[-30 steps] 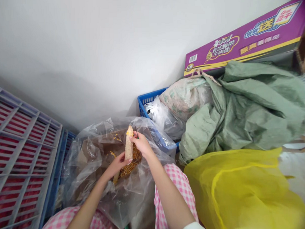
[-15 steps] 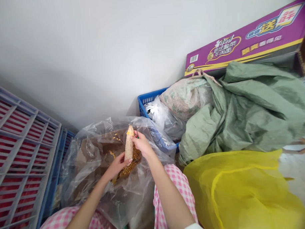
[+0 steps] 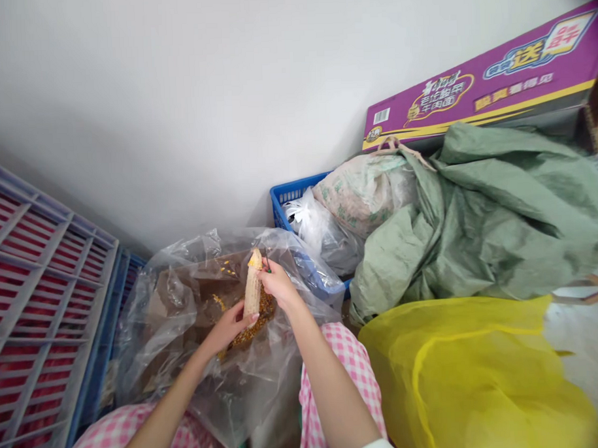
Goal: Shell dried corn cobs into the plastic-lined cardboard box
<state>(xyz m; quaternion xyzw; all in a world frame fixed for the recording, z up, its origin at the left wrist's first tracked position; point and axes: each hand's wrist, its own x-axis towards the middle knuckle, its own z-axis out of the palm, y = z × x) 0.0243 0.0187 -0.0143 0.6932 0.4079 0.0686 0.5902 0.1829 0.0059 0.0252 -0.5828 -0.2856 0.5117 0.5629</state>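
Head view: a mostly bare corn cob (image 3: pixel 253 292) stands nearly upright at centre frame, a few yellow kernels left at its tip, above a heap of loose corn kernels (image 3: pixel 265 311) on brown cardboard (image 3: pixel 184 300) inside a clear plastic bag (image 3: pixel 151 340). The left hand (image 3: pixel 227 331) curls closed around the cob's lower end. The right hand (image 3: pixel 280 283) is nearly closed at its upper end beside a thin green-marked implement (image 3: pixel 267 261); whether it grips that, I cannot tell. Working this low inside the bag should keep stray kernels on the heap. A blue plastic basket (image 3: pixel 288 195) sits just beyond the bag.
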